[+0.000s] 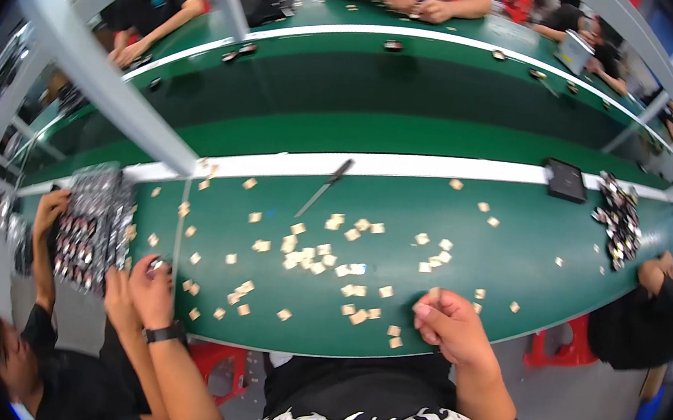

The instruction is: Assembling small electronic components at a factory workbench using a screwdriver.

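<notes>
My left hand (152, 296), with a dark band at the wrist, is closed on a small shiny dark part (157, 264) at the left of the green table (502, 268). Its fingers are partly turned away. A co-worker's hand (122, 306) lies right beside it. My right hand (453, 327) is held over the table's near edge, thumb and fingers pinched together. What sits in that pinch is too small to make out. Between my hands many small beige square pieces (309, 258) lie scattered, some in loose clusters.
A screwdriver-like tool (327, 186) with a dark handle lies near the white strip (407, 166). At left is a clear plastic tray (88, 233) of small parts. At right are a black box (565, 180) and a pile of shiny parts (620, 223). Co-workers sit on both sides and opposite.
</notes>
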{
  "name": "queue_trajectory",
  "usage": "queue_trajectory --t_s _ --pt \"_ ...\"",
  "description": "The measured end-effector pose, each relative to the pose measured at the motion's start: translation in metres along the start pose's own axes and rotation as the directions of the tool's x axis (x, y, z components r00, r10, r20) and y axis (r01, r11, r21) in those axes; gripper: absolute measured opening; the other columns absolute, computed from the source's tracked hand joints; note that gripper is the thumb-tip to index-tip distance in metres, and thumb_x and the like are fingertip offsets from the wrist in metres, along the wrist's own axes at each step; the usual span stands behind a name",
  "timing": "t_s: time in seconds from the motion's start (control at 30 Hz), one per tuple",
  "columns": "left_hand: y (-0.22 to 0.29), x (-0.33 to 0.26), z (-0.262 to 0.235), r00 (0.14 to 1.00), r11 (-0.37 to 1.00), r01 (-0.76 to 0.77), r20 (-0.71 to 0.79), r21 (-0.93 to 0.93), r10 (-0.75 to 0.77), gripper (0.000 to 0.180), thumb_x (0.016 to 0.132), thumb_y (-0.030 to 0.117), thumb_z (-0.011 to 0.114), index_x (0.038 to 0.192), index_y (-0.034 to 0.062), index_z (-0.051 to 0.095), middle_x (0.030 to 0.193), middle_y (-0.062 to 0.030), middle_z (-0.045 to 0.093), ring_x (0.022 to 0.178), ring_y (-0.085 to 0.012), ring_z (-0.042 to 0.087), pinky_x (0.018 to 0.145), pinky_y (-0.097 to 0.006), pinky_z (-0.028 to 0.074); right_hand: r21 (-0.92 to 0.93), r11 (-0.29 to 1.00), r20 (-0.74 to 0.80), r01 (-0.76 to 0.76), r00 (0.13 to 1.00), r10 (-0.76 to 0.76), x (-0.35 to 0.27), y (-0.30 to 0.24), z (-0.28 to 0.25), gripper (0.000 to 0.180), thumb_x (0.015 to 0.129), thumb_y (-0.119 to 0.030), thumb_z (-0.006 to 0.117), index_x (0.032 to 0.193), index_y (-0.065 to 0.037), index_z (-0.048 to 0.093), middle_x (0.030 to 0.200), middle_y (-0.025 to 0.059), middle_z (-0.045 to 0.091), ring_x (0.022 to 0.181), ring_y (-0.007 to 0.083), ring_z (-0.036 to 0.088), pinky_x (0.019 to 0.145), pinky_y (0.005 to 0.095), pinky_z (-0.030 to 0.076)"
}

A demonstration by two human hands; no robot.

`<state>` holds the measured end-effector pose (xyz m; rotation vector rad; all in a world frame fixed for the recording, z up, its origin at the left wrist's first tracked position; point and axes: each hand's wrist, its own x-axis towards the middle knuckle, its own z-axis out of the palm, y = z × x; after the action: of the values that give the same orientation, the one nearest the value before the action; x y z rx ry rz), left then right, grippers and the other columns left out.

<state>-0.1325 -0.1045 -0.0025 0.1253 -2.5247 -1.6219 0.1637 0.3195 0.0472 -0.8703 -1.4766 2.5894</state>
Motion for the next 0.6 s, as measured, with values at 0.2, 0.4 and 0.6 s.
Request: queue_trajectory --t_s 0.2,0.4,0.6 --pt "-0.032 0.018 -0.029 0.995 1.0 -0.012 -0.096 0.006 0.012 0.037 0.098 0.008 0.059 0.135 0.0024 0.057 0.098 -0.0038 0.059 0.079 -0.0101 0.06 0.067 -0.021 0.052 -0.143 0.979 -0.287 0.143 0.941 -0.18 -0.018 -0.053 -0.081 0.016 0.095 -0.021 0.069 0.086 -0.009 0.066 0.073 -0.0035 0.06 0.057 0.0034 0.043 0.05 0.0201 0.032" --pt "-0.032 0.027 -0.017 0.993 0.97 0.071 -0.076 -0.234 -0.091 0.043 0.103 -0.001 0.051 0.145 -0.0001 0.049 0.115 -0.0092 0.058 0.094 -0.0126 0.06 0.09 -0.025 0.057 -0.822 0.509 -0.562 -0.254 0.221 -0.797 -0.036 -0.097 -0.342 0.024 0.09 -0.024 0.07 0.09 -0.001 0.068 0.079 0.0093 0.068 0.071 0.022 0.063 0.066 0.0355 0.05" --pt "-0.033 0.018 -0.032 0.988 0.963 0.087 -0.101 -0.255 -0.116 0.043 0.102 0.0 0.053 0.144 -0.0009 0.05 0.106 -0.0051 0.054 0.094 -0.0128 0.059 0.092 -0.026 0.057 -0.813 0.123 -0.326 -0.569 0.271 -0.906 -0.001 -0.149 -0.376 0.024 0.086 -0.016 0.069 0.104 -0.001 0.067 0.097 0.0209 0.068 0.091 0.0389 0.066 0.081 0.0473 0.052"
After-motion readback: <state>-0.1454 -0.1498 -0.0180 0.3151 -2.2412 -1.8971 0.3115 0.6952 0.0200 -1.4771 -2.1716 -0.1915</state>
